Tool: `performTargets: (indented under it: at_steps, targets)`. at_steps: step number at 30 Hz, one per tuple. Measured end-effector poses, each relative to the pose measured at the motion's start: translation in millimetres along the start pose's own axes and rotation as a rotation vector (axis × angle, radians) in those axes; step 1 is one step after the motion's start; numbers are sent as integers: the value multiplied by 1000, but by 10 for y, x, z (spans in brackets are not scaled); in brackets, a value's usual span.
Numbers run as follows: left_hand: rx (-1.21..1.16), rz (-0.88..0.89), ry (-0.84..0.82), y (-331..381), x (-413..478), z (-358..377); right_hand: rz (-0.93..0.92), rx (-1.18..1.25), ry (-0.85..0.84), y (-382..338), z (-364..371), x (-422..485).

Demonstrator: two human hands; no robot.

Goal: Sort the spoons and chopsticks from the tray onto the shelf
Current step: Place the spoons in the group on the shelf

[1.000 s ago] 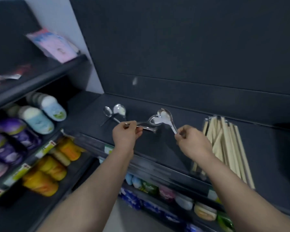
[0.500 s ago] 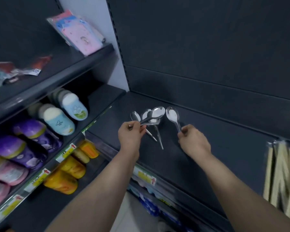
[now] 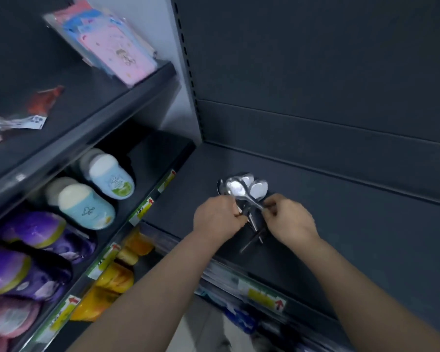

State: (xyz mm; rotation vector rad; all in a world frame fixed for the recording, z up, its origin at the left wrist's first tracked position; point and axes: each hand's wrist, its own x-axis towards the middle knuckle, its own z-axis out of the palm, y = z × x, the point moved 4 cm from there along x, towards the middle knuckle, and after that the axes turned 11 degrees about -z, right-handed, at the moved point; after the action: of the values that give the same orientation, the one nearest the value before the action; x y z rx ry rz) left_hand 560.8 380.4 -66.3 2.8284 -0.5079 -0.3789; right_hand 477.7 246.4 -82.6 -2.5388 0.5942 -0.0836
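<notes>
Several shiny metal spoons (image 3: 241, 189) are bunched together on the dark shelf (image 3: 353, 224), bowls toward the back wall and handles toward me. My left hand (image 3: 217, 217) grips the handles from the left. From the right, my right hand (image 3: 290, 219) pinches the handle of the top spoon, which lies slanted across the others. Both hands meet over the handles. The chopsticks and the tray are out of view.
On the left, lower shelves hold slippers in light blue (image 3: 87, 204), purple (image 3: 28, 252) and yellow (image 3: 112, 288). An upper left shelf carries pink packaged goods (image 3: 112, 44). Price labels (image 3: 264, 298) line the shelf's front edge. A grey back wall rises behind the spoons.
The spoons, held apart in my two hands earlier, are now gathered into one bunch on the shelf. My view swung left, so the chopsticks on the right left the frame.
</notes>
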Motion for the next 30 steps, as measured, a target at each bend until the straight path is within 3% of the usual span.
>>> performTargets:
  at_steps: [6, 15, 25, 30]
  targets:
    - [-27, 172, 97, -4, 37, -164, 36, -45, 228, -72, -63, -249]
    - [12, 510, -35, 844, -310, -74, 157, -345, 218, 266, -435, -1053]
    - [148, 810, -157, 2206, -1619, 490, 413, -494, 325, 1293, -1157, -2527]
    - [86, 885, -197, 3037, -2523, 883, 512, -503, 414, 2053, -1644, -3564]
